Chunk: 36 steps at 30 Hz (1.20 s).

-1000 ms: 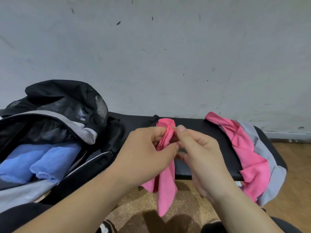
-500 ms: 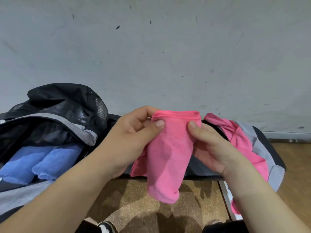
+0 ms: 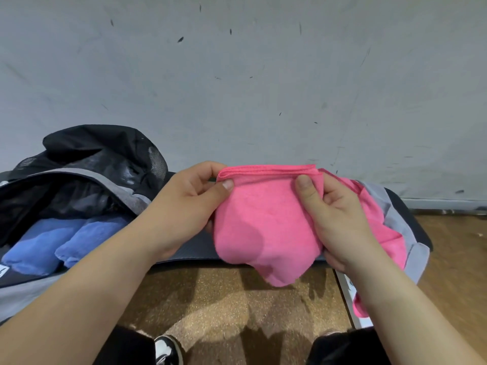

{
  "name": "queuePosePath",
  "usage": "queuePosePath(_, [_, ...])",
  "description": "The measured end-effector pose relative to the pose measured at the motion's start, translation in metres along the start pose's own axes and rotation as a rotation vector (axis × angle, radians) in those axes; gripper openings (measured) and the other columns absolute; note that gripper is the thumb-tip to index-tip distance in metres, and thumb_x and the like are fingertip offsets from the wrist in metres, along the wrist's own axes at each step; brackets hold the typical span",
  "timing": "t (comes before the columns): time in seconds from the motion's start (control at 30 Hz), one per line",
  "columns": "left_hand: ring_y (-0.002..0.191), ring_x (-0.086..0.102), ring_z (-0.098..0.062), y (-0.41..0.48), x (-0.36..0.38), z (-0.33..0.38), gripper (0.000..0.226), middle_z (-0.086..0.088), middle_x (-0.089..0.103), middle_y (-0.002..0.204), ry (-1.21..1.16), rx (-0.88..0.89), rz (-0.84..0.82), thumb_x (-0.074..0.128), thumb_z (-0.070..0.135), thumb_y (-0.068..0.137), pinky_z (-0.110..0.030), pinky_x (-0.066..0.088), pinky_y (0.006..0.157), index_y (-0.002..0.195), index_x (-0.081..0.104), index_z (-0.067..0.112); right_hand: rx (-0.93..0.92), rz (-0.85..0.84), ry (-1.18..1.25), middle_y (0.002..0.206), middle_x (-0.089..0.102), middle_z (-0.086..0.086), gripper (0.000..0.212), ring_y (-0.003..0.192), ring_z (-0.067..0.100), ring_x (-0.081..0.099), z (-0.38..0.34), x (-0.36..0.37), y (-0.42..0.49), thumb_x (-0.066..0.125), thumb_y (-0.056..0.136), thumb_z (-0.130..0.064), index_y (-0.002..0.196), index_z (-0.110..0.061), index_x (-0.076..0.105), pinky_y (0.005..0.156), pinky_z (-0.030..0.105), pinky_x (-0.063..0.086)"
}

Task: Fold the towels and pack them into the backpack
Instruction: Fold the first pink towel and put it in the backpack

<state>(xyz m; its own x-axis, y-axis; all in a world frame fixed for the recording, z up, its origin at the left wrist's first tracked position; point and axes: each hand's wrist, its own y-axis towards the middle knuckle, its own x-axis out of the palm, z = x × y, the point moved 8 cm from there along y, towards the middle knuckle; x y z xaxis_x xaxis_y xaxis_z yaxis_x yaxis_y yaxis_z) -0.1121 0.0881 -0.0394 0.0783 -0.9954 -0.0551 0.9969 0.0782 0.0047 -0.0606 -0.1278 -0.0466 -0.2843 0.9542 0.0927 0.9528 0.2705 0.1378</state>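
Note:
I hold a pink towel (image 3: 263, 225) in the air in front of me, folded over at its top edge. My left hand (image 3: 184, 206) pinches its upper left corner and my right hand (image 3: 340, 217) pinches its upper right corner. An open black and grey backpack (image 3: 79, 175) lies at the left on a black bench (image 3: 195, 248). Two rolled blue towels (image 3: 52, 243) sit inside it. At the right end of the bench lie another pink towel (image 3: 379, 222) and a grey towel (image 3: 395, 219), partly hidden behind my right hand.
A grey scuffed wall (image 3: 263, 88) rises right behind the bench. Below the bench is a brown floor (image 3: 224, 299). My knees and a black and white shoe (image 3: 166, 349) show at the bottom edge. A white strip (image 3: 347, 288) lies on the floor at the right.
My hands have pulled apart along the pink towel's top edge, spreading it from a bunched strip into a wide folded panel. It has also risen slightly.

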Motion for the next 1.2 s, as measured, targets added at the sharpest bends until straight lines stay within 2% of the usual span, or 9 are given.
queuePosePath(0.17, [0.069,0.061,-0.023,0.011,-0.002,-0.023,0.014,-0.007,0.071,0.078,0.110,-0.111,0.008,0.060,0.018,0.105,-0.032,0.051,0.055,0.101,0.072,0.015,0.071,0.132,-0.082,0.083,0.072,0.012,0.011,0.077,0.018,0.063,0.022,-0.011,0.012,0.076,0.094,-0.023,0.094,-0.013,0.074,0.072,0.034,0.050])
queuePosePath(0.33, [0.075,0.068,-0.015,0.040,-0.014,-0.036,0.011,-0.004,0.078,0.082,0.352,-0.076,0.079,0.070,0.018,0.097,-0.037,0.057,0.079,0.089,0.076,0.022,0.003,0.165,-0.396,0.079,0.071,0.013,0.011,0.070,0.012,0.058,0.029,-0.019,0.033,0.080,0.089,-0.023,0.085,-0.014,0.075,0.068,0.034,0.048])
queuePosePath(0.47, [0.068,0.066,-0.013,0.063,-0.023,-0.035,0.011,0.000,0.073,0.074,0.591,-0.027,0.146,0.073,0.021,0.089,-0.031,0.054,0.070,0.082,0.079,0.028,0.017,0.074,-0.716,0.056,0.052,-0.009,0.013,0.053,0.006,0.045,0.021,-0.020,0.057,0.082,0.086,-0.026,0.078,-0.020,0.073,0.056,0.027,0.039])
queuePosePath(0.57, [0.052,0.060,-0.005,0.080,-0.024,-0.043,0.012,0.003,0.067,0.061,0.522,-0.102,0.174,0.073,0.022,0.091,-0.020,0.046,0.051,0.086,0.081,0.028,0.084,0.028,-0.759,0.051,0.058,-0.003,0.011,0.046,0.009,0.052,0.023,-0.024,0.079,0.083,0.086,-0.025,0.079,-0.019,0.075,0.052,0.026,0.044])
queuePosePath(0.63, [0.054,0.069,-0.013,0.090,-0.023,-0.053,0.014,-0.008,0.074,0.067,0.396,-0.161,0.191,0.071,0.015,0.094,-0.022,0.049,0.045,0.089,0.081,0.024,0.094,0.062,-0.673,0.059,0.069,0.011,0.009,0.051,0.022,0.065,0.033,-0.026,0.088,0.082,0.087,-0.021,0.081,-0.019,0.076,0.057,0.041,0.056])
queuePosePath(0.73, [0.065,0.072,-0.027,0.104,-0.021,-0.064,0.017,-0.020,0.076,0.078,0.264,-0.182,0.227,0.070,0.006,0.093,-0.037,0.063,0.058,0.086,0.080,0.019,0.051,0.116,-0.628,0.068,0.070,0.018,0.006,0.064,0.036,0.068,0.054,-0.031,0.098,0.079,0.084,-0.025,0.085,-0.030,0.076,0.065,0.058,0.060])
queuePosePath(0.9, [0.081,0.074,-0.036,0.125,-0.019,-0.077,0.020,-0.007,0.078,0.077,0.263,-0.152,0.296,0.070,0.011,0.087,-0.056,0.063,0.084,0.085,0.080,0.028,0.045,0.140,-0.509,0.081,0.079,-0.002,0.011,0.079,0.019,0.075,0.073,-0.035,0.120,0.076,0.087,-0.015,0.091,-0.024,0.079,0.083,0.051,0.063])
queuePosePath(1.07, [0.072,0.069,-0.013,0.128,-0.016,-0.083,0.015,0.000,0.078,0.082,0.338,-0.139,0.288,0.071,0.009,0.091,-0.032,0.059,0.073,0.092,0.079,0.022,-0.002,0.047,-0.490,0.088,0.079,-0.004,0.017,0.081,0.009,0.073,0.073,-0.034,0.121,0.075,0.089,-0.003,0.092,-0.020,0.077,0.079,0.024,0.057])
queuePosePath(1.2, [0.067,0.069,0.000,0.114,-0.011,-0.081,0.016,0.007,0.078,0.077,0.470,-0.144,0.176,0.072,0.008,0.089,-0.020,0.052,0.066,0.085,0.078,0.023,0.016,-0.113,-0.545,0.087,0.079,-0.005,0.016,0.082,0.007,0.073,0.073,-0.035,0.107,0.079,0.087,-0.003,0.089,-0.018,0.076,0.081,0.024,0.056])
